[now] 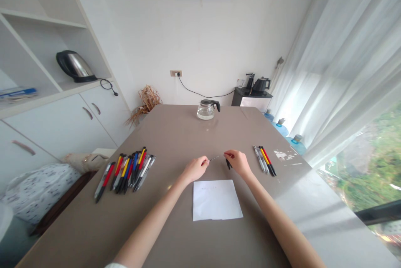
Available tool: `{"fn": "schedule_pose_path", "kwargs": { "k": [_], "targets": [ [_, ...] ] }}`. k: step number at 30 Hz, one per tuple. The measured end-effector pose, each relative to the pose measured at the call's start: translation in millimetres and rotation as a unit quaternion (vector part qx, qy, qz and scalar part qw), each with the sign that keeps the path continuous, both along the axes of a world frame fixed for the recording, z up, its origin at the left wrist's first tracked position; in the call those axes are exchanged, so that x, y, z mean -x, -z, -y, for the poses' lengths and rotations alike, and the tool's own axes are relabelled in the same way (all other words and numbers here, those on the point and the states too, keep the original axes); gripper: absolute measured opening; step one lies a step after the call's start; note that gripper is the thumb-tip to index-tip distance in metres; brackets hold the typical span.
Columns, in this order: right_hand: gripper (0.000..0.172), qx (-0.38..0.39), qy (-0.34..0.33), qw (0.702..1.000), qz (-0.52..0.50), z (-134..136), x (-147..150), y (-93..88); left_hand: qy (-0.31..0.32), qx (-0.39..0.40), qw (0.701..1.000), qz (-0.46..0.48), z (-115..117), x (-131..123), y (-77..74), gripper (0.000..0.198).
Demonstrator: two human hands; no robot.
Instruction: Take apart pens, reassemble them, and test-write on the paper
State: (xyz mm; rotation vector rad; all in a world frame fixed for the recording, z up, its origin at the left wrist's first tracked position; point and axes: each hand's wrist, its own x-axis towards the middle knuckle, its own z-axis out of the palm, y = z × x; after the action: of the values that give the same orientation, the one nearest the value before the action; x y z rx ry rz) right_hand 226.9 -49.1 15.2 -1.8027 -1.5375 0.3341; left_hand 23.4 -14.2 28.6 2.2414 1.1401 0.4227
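Observation:
My left hand pinches a thin pen refill that points toward my right hand. My right hand is closed round a black and red pen body. Both hands hover over the brown table, just beyond a white sheet of paper. A row of several coloured pens lies to the left of my left hand. A smaller group of pens lies to the right of my right hand.
A glass coffee pot stands at the table's far end. White scuffs mark the table's right side. Shelves with a steel kettle are on the left, curtains and water bottles on the right.

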Motion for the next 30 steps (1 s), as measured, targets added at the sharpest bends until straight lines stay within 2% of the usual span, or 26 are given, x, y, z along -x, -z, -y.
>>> {"fn": "schedule_pose_path", "kwargs": {
  "k": [8, 14, 18, 22, 26, 30],
  "targets": [
    [0.023, 0.016, 0.010, 1.000, 0.017, -4, -4, 13.5, 0.002, 0.002, 1.000, -0.002, 1, 0, -2.1, 0.031],
    [0.028, -0.010, 0.013, 1.000, 0.012, -1, 0, 5.2, 0.009, 0.004, 1.000, 0.004, 1, -1, 0.6, 0.031],
    [0.036, 0.028, -0.022, 0.996, -0.084, -1, 6, -0.2, 0.018, 0.003, 1.000, 0.011, 3, -2, 0.7, 0.031],
    [0.034, 0.094, -0.060, 0.977, -0.183, -2, 10, 1.9, 0.023, 0.002, 1.000, 0.013, 5, -3, -1.6, 0.031],
    [0.028, 0.100, -0.085, 0.960, -0.248, 0, 13, 2.2, 0.030, 0.002, 0.999, 0.015, 5, -3, -2.7, 0.030],
    [0.026, 0.099, -0.078, 0.943, -0.309, 0, 13, -0.8, 0.028, 0.005, 1.000, 0.012, 5, -3, -0.9, 0.029]
  ]
}}
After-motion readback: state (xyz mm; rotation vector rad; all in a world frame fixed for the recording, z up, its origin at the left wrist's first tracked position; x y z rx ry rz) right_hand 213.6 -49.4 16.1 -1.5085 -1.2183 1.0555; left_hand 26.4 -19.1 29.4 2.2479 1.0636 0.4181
